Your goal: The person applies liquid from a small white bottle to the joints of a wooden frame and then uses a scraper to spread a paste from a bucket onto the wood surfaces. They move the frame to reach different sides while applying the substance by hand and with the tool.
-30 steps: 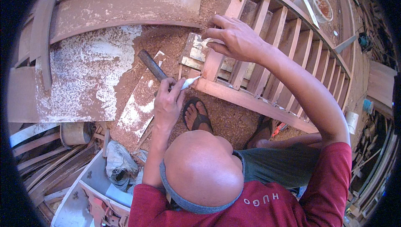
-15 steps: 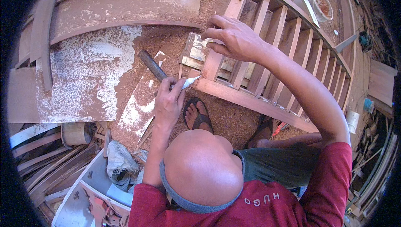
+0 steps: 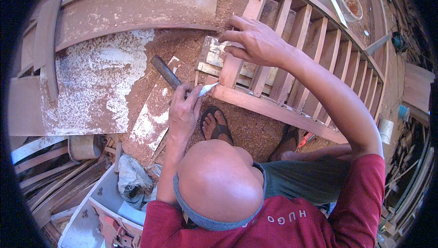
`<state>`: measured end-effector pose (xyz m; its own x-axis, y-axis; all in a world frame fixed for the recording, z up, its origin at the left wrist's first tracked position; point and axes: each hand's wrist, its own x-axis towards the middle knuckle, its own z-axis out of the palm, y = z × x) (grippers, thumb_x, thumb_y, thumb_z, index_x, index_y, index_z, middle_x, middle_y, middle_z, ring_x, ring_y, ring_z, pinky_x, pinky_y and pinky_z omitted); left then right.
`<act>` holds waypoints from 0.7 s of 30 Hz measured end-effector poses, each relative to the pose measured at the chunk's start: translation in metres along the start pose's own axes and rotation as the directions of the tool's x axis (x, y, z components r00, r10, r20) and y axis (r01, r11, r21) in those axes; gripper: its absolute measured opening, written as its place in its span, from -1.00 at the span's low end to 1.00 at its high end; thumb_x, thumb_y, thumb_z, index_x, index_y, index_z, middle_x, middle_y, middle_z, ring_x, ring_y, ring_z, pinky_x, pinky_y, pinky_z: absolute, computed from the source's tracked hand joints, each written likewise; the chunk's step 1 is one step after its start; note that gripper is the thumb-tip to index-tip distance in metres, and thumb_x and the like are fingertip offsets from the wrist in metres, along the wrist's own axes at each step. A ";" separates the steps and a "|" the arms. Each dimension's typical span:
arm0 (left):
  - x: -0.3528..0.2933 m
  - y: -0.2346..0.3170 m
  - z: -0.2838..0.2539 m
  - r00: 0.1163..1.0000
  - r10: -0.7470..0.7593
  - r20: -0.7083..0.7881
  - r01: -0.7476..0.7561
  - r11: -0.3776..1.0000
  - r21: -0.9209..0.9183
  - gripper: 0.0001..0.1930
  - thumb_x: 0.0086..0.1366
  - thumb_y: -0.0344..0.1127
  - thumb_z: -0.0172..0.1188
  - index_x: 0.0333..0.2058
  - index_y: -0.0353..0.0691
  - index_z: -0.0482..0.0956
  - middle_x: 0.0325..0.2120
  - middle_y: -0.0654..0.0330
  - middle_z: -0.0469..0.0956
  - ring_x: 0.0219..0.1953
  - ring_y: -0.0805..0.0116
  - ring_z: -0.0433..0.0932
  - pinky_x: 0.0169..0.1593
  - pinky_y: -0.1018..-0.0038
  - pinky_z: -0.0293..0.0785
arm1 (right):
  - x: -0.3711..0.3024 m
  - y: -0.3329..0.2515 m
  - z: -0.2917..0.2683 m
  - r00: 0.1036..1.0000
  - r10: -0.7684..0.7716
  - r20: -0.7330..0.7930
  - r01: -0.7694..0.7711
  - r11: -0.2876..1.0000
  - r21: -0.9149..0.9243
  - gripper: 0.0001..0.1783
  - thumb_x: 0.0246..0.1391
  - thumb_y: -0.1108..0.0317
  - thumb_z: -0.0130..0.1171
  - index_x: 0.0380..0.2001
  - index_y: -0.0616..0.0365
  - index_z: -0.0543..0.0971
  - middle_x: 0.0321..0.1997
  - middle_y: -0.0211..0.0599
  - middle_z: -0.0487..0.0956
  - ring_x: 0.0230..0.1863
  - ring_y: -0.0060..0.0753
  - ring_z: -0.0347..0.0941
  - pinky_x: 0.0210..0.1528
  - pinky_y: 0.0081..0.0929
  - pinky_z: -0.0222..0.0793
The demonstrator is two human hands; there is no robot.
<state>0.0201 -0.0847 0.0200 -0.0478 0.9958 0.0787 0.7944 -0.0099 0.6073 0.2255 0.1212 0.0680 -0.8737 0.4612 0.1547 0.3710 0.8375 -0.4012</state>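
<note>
My left hand (image 3: 183, 113) is closed around a white squeeze bottle with a pointed nozzle (image 3: 207, 89). The nozzle's tip reaches the near left corner joint of a slatted wooden frame (image 3: 273, 107). Behind those fingers a dark cylindrical bar (image 3: 165, 72) sticks out to the upper left; whether it is gripped too is hidden. Over the frame's left end rail (image 3: 232, 70) hovers or rests my right hand (image 3: 251, 40), its fingers loosely bent and apart, with nothing seen in them. Several slats (image 3: 301, 60) run between the frame's long rails.
Curved boards (image 3: 137, 10) and a white-stained panel (image 3: 91, 79) lie at left. A box with tools (image 3: 86, 211) stands lower left, beside wood offcuts. A white bucket (image 3: 350, 3) is beyond the frame; a white cup (image 3: 386, 131) stands at right. Sawdust covers the ground.
Hardly anything differs. The whole view has shifted very slightly; both hands, the bottle's nozzle and the frame keep their places relative to each other.
</note>
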 end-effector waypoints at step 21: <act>-0.001 -0.031 0.009 0.989 0.019 -0.150 -0.024 0.999 -0.028 -0.64 0.11 -0.46 0.36 -0.07 -0.19 0.64 -0.18 0.04 0.54 -0.15 0.08 0.52 0.02 0.26 0.41 | -0.088 0.037 -0.118 0.991 0.121 0.049 -0.102 0.954 -0.283 -0.74 0.13 0.24 0.17 -0.13 0.08 0.55 -0.08 -0.15 0.46 -0.01 -0.01 0.44 0.05 -0.15 0.39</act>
<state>0.0013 -0.0846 -0.0060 -0.1224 0.9705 0.2079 0.7778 -0.0363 0.6275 0.3529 0.1462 0.1457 -0.8368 0.5441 0.0607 0.5322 0.8345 -0.1431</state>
